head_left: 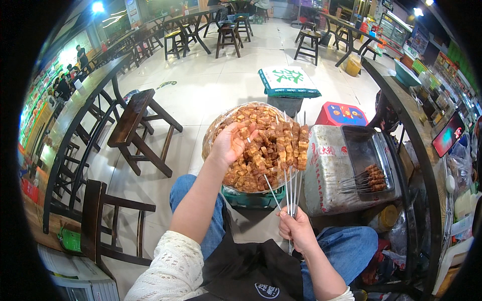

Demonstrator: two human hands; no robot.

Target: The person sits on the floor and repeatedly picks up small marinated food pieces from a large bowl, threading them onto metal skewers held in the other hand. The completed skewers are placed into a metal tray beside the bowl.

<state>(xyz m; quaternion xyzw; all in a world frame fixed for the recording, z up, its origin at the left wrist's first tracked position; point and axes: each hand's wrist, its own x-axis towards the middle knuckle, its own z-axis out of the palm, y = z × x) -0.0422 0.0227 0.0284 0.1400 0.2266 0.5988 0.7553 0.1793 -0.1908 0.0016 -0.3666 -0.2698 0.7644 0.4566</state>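
Several metal skewers are gripped low down in my right hand point(295, 227). Most of them carry rows of meat pieces point(292, 146) over the right side of a wide, plastic-lined basin point(207, 146). One skewer point(272, 191) slants off to the left, with meat on its upper part. Cubes of raw, seasoned meat point(241, 180) fill the basin, which rests on a green crate point(252, 199). My left hand point(234, 143) is over the basin's left part, palm turned up and fingers curled around a piece of meat point(244, 132). A small white tip shows by its fingers.
At the right, a metal tray point(361, 143) with loaded skewers point(374, 178) lies on a plastic-wrapped box point(324, 180). A printed sack point(290, 81) and a red stool point(342, 113) stand beyond. Wooden stools point(139, 128) are at the left; a long table point(418, 128) runs along the right.
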